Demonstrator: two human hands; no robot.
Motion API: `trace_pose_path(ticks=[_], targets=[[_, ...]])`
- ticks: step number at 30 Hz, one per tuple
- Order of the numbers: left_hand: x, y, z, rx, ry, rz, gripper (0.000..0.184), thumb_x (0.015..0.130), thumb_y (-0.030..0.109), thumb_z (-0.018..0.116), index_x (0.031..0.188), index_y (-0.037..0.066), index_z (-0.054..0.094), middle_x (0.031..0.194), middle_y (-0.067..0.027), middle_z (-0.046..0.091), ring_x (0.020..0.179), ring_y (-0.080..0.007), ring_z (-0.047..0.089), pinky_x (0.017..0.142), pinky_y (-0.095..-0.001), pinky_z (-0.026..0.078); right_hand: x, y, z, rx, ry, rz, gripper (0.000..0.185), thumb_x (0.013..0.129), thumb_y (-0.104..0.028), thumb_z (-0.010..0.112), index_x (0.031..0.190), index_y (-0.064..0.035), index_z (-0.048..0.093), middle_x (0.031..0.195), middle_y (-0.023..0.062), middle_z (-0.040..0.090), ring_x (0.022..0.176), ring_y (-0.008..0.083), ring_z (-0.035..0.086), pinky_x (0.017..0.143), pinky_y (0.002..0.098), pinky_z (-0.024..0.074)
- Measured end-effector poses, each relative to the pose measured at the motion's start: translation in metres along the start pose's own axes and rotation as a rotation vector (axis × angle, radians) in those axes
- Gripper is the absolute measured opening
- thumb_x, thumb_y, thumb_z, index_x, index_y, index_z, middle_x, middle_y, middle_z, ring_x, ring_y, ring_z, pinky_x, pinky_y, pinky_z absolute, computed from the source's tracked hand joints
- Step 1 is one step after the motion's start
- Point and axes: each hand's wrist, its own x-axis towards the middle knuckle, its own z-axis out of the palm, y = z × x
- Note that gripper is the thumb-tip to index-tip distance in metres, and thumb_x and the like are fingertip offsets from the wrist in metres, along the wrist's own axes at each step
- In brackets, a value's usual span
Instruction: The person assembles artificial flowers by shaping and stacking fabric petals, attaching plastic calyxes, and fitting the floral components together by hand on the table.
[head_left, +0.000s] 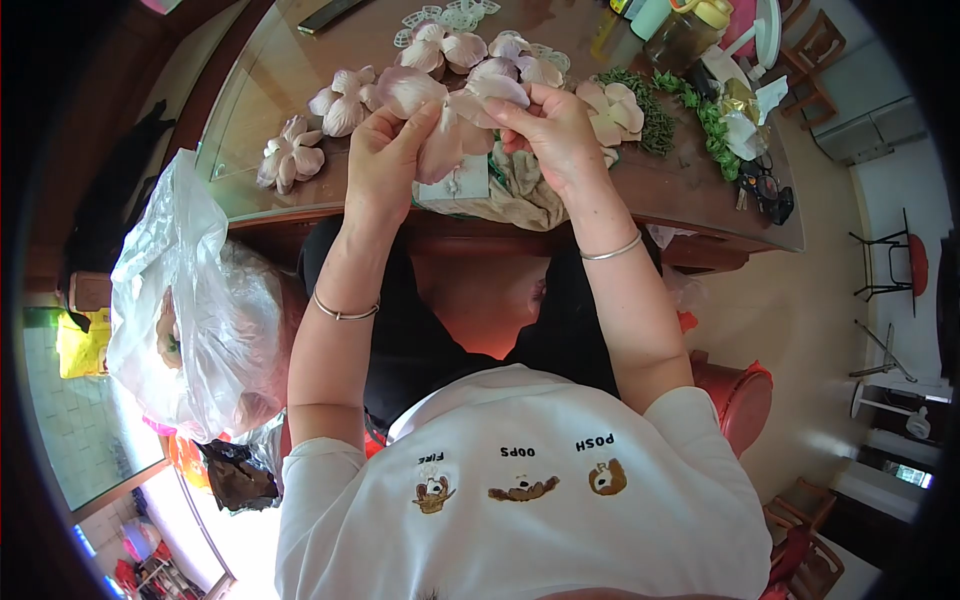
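Over the near edge of the table, both hands hold a pale pink artificial flower [442, 150] with broad, petal-like pieces. My left hand [385, 155] is closed on its left side, thumb and fingers pinching near the middle. On the right, my right hand [555, 135] pinches a petal between thumb and fingers. Similar flowers lie around: one flower [292, 157] at the far left, another flower [343, 100] beside my left hand, and a paler flower [610, 112] just right of my right hand. Beneath the hands is a crumpled beige cloth [530, 190].
White lacy pieces [455, 15] lie at the back of the glass-topped table [250, 110]. Green strands [645, 110], a lidded jar [685, 38] and keys [742, 198] are on the right. A plastic bag [170, 270] stands at left, a red bucket [738, 400] at right.
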Motion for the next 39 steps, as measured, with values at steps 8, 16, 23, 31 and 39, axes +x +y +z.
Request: trace_pose_path(ticks=[8, 16, 23, 31, 39], targets=[[-0.01, -0.01, 0.003, 0.033, 0.054, -0.002, 0.017, 0.089, 0.009, 0.065, 0.099, -0.005, 0.064, 0.084, -0.0062, 0.066, 0.068, -0.0071, 0.057, 0.06, -0.0172, 0.045, 0.006, 0.025, -0.002, -0.029, -0.031, 0.041, 0.012, 0.084, -0.01, 0.07, 0.09, 0.0001, 0.066, 0.071, 0.0025, 0.061, 0.053, 0.0074, 0.051, 0.05, 0.0175, 0.0434], [-0.019, -0.018, -0.008, -0.017, 0.015, -0.056, 0.013, 0.088, 0.007, 0.066, 0.097, -0.003, 0.065, 0.084, -0.0052, 0.065, 0.07, -0.0075, 0.056, 0.064, -0.0175, 0.045, 0.012, 0.031, -0.014, 0.248, -0.107, 0.205, 0.014, 0.091, -0.015, 0.064, 0.091, -0.0008, 0.065, 0.07, 0.0017, 0.06, 0.054, 0.0067, 0.05, 0.051, 0.0179, 0.043], [-0.03, -0.026, -0.03, 0.02, -0.04, -0.085, 0.011, 0.087, 0.006, 0.067, 0.095, 0.0, 0.065, 0.083, -0.0038, 0.064, 0.069, -0.0076, 0.053, 0.066, -0.0174, 0.043, 0.018, 0.037, -0.01, 0.673, -0.164, 0.394, 0.016, 0.094, -0.017, 0.06, 0.094, -0.0018, 0.064, 0.069, 0.0023, 0.058, 0.053, 0.0065, 0.048, 0.049, 0.0178, 0.0417], [-0.036, -0.027, -0.029, 0.099, -0.048, -0.079, 0.011, 0.086, 0.005, 0.068, 0.096, 0.0, 0.066, 0.083, -0.0028, 0.064, 0.069, -0.0075, 0.052, 0.067, -0.0172, 0.043, 0.011, 0.04, -0.012, 0.301, -0.049, 0.18, 0.015, 0.093, -0.014, 0.06, 0.09, 0.0004, 0.063, 0.068, 0.0036, 0.057, 0.051, 0.0075, 0.049, 0.046, 0.0196, 0.0419], [-0.042, -0.029, -0.027, 0.151, -0.024, -0.033, 0.013, 0.087, 0.005, 0.066, 0.099, 0.0, 0.066, 0.083, -0.0026, 0.064, 0.069, -0.0073, 0.052, 0.066, -0.017, 0.042, -0.022, 0.025, -0.014, -0.084, 0.06, -0.024, 0.01, 0.091, -0.007, 0.058, 0.095, 0.0003, 0.063, 0.073, 0.003, 0.06, 0.052, 0.007, 0.048, 0.046, 0.0189, 0.0395]])
